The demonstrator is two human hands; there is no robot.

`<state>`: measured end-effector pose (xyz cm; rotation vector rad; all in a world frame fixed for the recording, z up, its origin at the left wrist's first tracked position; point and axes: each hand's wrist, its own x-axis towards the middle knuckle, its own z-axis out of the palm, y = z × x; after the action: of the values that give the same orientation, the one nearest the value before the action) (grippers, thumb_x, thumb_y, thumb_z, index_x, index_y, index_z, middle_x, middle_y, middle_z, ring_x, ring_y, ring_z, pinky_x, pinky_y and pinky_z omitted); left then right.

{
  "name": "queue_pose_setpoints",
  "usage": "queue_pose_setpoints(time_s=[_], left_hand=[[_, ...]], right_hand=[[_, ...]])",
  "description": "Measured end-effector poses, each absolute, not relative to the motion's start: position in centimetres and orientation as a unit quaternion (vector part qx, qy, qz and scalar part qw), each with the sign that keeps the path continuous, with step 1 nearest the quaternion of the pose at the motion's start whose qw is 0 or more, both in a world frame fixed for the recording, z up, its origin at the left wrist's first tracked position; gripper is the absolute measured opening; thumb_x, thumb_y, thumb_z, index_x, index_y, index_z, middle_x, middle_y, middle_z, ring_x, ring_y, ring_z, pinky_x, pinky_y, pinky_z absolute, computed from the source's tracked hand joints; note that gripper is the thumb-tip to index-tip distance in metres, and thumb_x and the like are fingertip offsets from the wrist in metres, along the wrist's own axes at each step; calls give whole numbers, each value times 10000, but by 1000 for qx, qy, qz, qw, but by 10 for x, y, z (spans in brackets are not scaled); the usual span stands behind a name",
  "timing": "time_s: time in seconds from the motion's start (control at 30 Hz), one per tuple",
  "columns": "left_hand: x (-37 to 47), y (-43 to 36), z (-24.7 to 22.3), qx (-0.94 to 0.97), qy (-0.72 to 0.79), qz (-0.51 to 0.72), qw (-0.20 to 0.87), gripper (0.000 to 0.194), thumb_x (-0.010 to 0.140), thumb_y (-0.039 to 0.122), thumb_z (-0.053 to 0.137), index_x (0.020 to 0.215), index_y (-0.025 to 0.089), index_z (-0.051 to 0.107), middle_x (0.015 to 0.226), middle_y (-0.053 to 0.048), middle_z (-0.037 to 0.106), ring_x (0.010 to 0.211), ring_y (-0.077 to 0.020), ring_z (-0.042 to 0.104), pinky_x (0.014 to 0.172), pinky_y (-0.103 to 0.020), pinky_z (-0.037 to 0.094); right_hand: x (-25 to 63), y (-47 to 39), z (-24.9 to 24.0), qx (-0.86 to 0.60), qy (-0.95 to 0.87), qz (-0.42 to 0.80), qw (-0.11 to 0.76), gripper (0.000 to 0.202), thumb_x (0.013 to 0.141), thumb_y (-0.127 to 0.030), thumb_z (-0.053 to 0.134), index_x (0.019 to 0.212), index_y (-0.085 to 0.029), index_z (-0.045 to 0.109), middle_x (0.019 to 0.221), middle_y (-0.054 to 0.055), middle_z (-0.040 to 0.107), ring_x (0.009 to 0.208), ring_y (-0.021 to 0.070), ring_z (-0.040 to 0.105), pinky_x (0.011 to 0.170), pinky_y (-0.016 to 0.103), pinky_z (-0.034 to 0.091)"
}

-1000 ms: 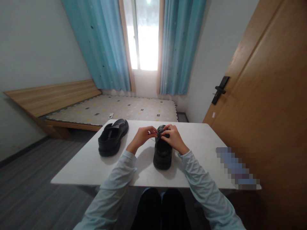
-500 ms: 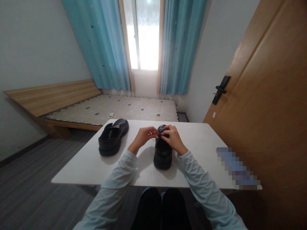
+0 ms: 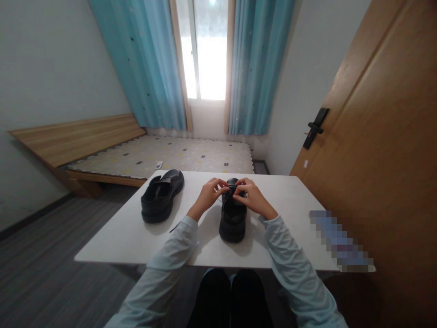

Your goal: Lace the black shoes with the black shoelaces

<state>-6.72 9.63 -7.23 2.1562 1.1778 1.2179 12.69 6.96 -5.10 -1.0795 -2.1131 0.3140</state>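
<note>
A black shoe [image 3: 232, 223] stands on the white table in front of me, heel towards me. At its upper front, my left hand [image 3: 212, 193] is on the left side, with thumb and fingertips pinched together at what looks like a lace. From the right, my right hand [image 3: 251, 196] also pinches something thin and dark over the shoe's opening. The lace ends are too small to make out well. A second black shoe [image 3: 157, 200] sits at the table's left, and nothing touches it.
The white table [image 3: 287, 228] has a blurred bluish item [image 3: 341, 241] at its right edge. Behind it is a bed [image 3: 191, 152] with a small white object on it. A wooden door [image 3: 382, 136] stands to the right.
My hands have moved slightly apart over the shoe, the right one a little to the right. A thin dark strand now shows near my left sleeve.
</note>
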Motion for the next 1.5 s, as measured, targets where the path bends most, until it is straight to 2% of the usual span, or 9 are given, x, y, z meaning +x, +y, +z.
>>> queue_pose_setpoints(time_s=[0.1, 0.3, 0.47, 0.57, 0.7, 0.8, 1.13, 1.33, 1.5], left_hand=[[-67, 97, -74, 771, 428, 433, 188, 138, 788, 318, 642, 826, 186, 660, 844, -19, 623, 706, -121, 548, 618, -230, 472], [-67, 98, -75, 748, 438, 437, 241, 190, 812, 356, 594, 780, 169, 608, 776, -20, 643, 708, -136, 574, 630, -251, 477], [-68, 100, -75, 722, 384, 470, 332, 227, 806, 383, 589, 779, 160, 555, 752, -25, 658, 713, -138, 607, 646, -256, 491], [-69, 99, -76, 725, 378, 461, 346, 239, 794, 387, 614, 821, 151, 586, 762, -37, 680, 722, -147, 631, 667, -269, 506], [-69, 96, -75, 753, 380, 428, 325, 264, 776, 379, 652, 929, 164, 665, 832, -50, 712, 783, -167, 659, 752, -298, 521], [-70, 95, -73, 761, 388, 427, 297, 243, 782, 382, 648, 903, 175, 691, 848, -48, 717, 787, -166, 660, 778, -307, 523], [-72, 97, -75, 759, 400, 413, 304, 243, 780, 400, 632, 820, 162, 660, 817, -46, 698, 762, -158, 640, 696, -281, 530], [-75, 102, -84, 750, 467, 416, 216, 208, 833, 356, 563, 889, 170, 637, 881, -58, 690, 745, -156, 638, 704, -296, 532], [-76, 104, -92, 770, 490, 375, 163, 200, 814, 270, 597, 983, 168, 620, 1009, -86, 690, 892, -198, 659, 822, -348, 525]], right_hand=[[133, 69, -47, -406, -819, 169, 369, 61, 717, -124, 671, 679, -170, 657, 1016, 76, 559, 979, 208, 535, 837, 377, 459], [141, 66, -39, -394, -794, 244, 393, 74, 734, -163, 625, 661, -153, 622, 1032, 85, 580, 897, 172, 581, 721, 303, 484], [151, 65, -33, -376, -764, 308, 425, 170, 773, -246, 612, 644, -164, 538, 1011, 86, 654, 917, 188, 602, 720, 305, 472], [154, 63, -30, -356, -737, 367, 442, 188, 787, -282, 618, 680, -174, 507, 975, 83, 693, 909, 185, 620, 761, 318, 466], [152, 59, -26, -342, -718, 419, 438, 209, 805, -318, 618, 715, -186, 483, 848, 52, 711, 804, 155, 626, 751, 302, 454], [150, 56, -23, -336, -716, 431, 434, 227, 814, -356, 618, 737, -189, 485, 828, 44, 703, 797, 152, 624, 731, 292, 455], [150, 55, -24, -305, -735, 459, 394, 262, 841, -440, 590, 816, -193, 507, 721, 1, 617, 664, 127, 554, 633, 271, 445], [147, 51, -23, -306, -735, 491, 353, 277, 813, -443, 626, 799, -180, 539, 676, -4, 603, 598, 111, 527, 572, 250, 427], [145, 51, -25, -301, -747, 492, 331, 267, 790, -417, 653, 788, -159, 585, 683, 18, 639, 611, 113, 561, 573, 242, 443]])
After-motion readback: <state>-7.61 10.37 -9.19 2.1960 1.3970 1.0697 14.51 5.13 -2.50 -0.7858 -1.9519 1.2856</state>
